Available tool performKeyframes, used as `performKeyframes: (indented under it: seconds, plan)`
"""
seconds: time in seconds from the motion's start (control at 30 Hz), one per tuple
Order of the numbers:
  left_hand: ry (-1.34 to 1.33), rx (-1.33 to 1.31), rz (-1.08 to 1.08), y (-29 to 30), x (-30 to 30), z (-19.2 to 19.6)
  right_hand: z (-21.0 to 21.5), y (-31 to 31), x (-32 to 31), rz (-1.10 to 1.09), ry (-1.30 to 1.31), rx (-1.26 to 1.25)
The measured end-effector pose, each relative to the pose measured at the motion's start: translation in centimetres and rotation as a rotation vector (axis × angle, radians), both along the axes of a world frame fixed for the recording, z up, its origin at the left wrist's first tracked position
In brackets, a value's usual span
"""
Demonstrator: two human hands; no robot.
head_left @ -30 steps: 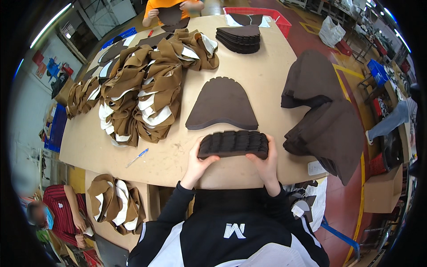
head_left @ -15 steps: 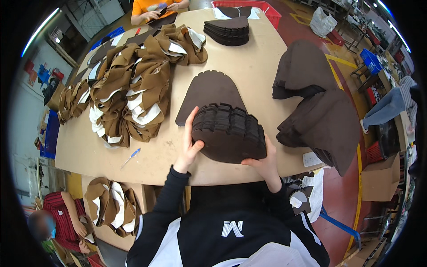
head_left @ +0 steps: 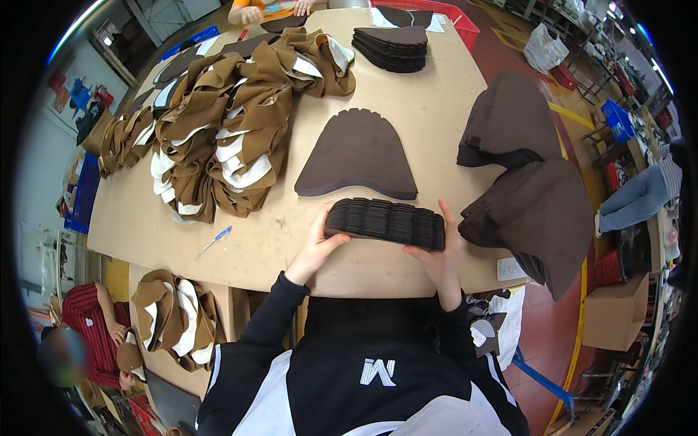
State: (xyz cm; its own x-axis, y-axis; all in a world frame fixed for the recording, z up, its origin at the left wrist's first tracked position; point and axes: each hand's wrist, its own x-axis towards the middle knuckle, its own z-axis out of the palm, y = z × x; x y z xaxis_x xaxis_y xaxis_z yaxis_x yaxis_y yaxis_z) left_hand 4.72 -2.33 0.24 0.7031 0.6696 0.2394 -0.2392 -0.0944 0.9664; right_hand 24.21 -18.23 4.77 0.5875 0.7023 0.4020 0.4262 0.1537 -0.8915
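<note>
A thick stack of dark brown foam pieces (head_left: 385, 221) stands on edge near the front of the tan table (head_left: 436, 116). My left hand (head_left: 318, 243) grips its left end and my right hand (head_left: 436, 254) grips its right end. Just beyond the stack lies a flat pile of the same rounded brown pieces (head_left: 356, 156) with a scalloped top.
Heaps of brown and white fabric parts (head_left: 233, 131) cover the table's left. Two dark brown piles (head_left: 531, 182) hang over the right edge. Another dark stack (head_left: 392, 47) sits at the far end, near another person's hands (head_left: 251, 13). A blue pen (head_left: 213, 241) lies at the left front.
The stack was tilted up with its broad face toward me half a second ago. Now it stands on edge on the table again, both hands still at its ends.
</note>
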Motion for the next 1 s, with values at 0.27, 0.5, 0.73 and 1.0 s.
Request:
performKeyframes:
  seconds: [0.27, 0.5, 0.73, 1.0]
  plan:
    - [0.173, -0.064, -0.351, 2.3, -1.3, 3.4, -2.8, 0.5, 2.8, 0.067, 0.232, -0.048]
    - [0.180, -0.741, -1.067, 1.7, -1.2, 5.4, -2.0, 0.7, 4.3, 0.296, 0.582, 0.222]
    - [0.280, -0.355, -1.026, 1.2, 2.4, 4.9, -0.4, 2.0, 7.4, 0.283, 0.340, 0.081]
    - [0.186, -0.575, -0.486, -0.9, 5.7, 0.0, -1.5, 6.5, 8.4, -0.078, -0.190, 0.048]
